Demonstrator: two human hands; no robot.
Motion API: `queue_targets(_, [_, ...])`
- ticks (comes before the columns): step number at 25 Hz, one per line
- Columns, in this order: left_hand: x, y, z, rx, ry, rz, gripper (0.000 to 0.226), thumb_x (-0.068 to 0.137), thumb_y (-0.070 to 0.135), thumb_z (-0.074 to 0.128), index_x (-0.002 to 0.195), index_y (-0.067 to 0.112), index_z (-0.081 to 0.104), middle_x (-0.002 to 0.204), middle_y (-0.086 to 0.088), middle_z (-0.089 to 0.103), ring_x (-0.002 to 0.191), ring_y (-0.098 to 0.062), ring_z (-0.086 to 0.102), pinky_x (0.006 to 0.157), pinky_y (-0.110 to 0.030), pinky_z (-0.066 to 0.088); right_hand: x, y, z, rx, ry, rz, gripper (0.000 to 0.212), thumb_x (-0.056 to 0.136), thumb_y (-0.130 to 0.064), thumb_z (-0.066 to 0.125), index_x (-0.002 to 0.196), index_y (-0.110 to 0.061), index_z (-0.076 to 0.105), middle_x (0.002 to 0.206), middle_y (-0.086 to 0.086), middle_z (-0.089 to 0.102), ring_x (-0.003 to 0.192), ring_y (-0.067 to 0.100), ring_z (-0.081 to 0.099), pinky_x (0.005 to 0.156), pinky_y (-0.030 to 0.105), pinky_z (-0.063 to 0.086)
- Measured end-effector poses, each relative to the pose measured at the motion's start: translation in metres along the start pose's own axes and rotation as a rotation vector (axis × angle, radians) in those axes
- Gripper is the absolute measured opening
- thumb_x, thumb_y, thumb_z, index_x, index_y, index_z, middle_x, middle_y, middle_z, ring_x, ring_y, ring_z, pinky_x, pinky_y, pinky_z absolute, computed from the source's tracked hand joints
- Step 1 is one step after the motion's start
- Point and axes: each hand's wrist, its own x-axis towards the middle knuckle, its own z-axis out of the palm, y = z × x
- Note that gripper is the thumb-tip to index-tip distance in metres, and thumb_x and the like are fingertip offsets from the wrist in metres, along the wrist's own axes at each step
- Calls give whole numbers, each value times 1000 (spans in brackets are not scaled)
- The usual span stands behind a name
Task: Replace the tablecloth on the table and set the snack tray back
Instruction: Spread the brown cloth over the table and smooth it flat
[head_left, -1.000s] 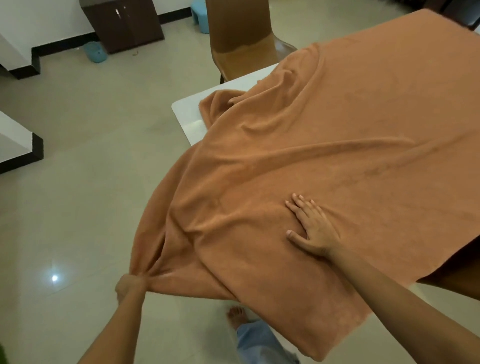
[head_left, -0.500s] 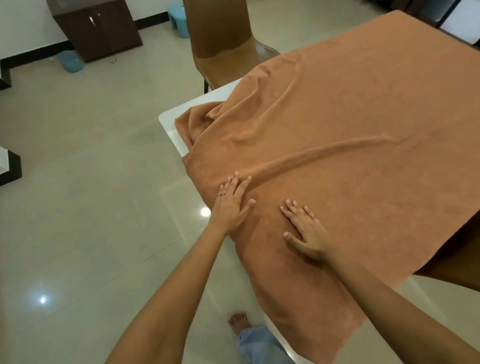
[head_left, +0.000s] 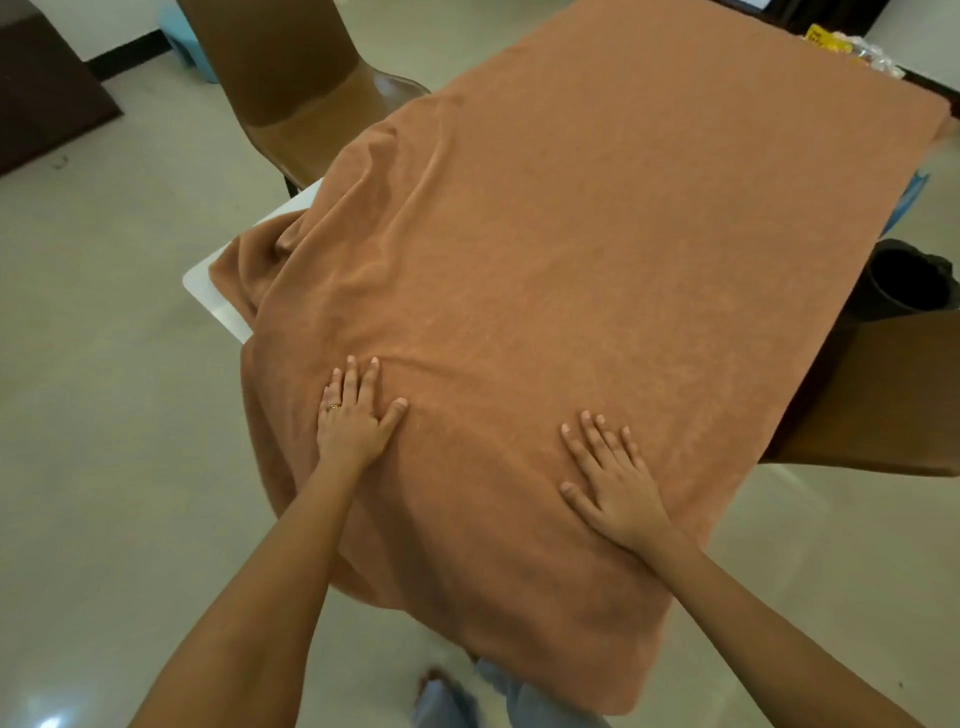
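Observation:
An orange-brown tablecloth (head_left: 597, 249) covers most of the white table (head_left: 208, 291), whose bare near-left corner shows. The cloth is bunched in folds at that corner and hangs over the near edge. My left hand (head_left: 353, 415) lies flat on the cloth near the left edge, fingers spread, a ring on one finger. My right hand (head_left: 613, 478) presses flat on the cloth to the right of it. Snack packets (head_left: 841, 47) show beyond the far right corner of the table; what they rest on is hidden.
A brown chair (head_left: 306, 88) stands at the table's far left side. Another brown chair (head_left: 878, 400) and a dark bin (head_left: 904, 280) sit on the right. A dark cabinet (head_left: 41, 93) stands at the far left on the tiled floor. My bare foot (head_left: 441, 696) shows below.
My left hand let go of the cloth's hanging corner and came up flat onto the table. The cloth lies smoother now. My view has moved forward over the table.

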Motion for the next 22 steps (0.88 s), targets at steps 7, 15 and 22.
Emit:
queue_targets(7, [-36,-3,26,152,73,518,87,76,68,42,131,1,47,155,-13,25,144,-32,21,118,-49,4,-64,3,4,-104,-127,-205,83,87,-68,35,153,-25,9,161,8,1,147,32,-1,116,54,4])
queue_targets(15, [45,-8,-10,145,-24,371,100,67,85,28,151,36,5,161,-1,-3,146,-34,-7,115,-52,-9,2,-15,-18,-111,-87,40,90,80,-75,39,152,-36,0,161,1,3,148,26,0,117,51,4])
queue_targets(22, [-10,-58,-2,188,-104,566,110,69,85,30,153,16,11,159,-13,4,146,-35,-3,117,-51,-6,-72,-85,19,-75,-151,-19,109,70,-90,33,153,-24,11,161,8,3,147,34,-1,114,61,2])
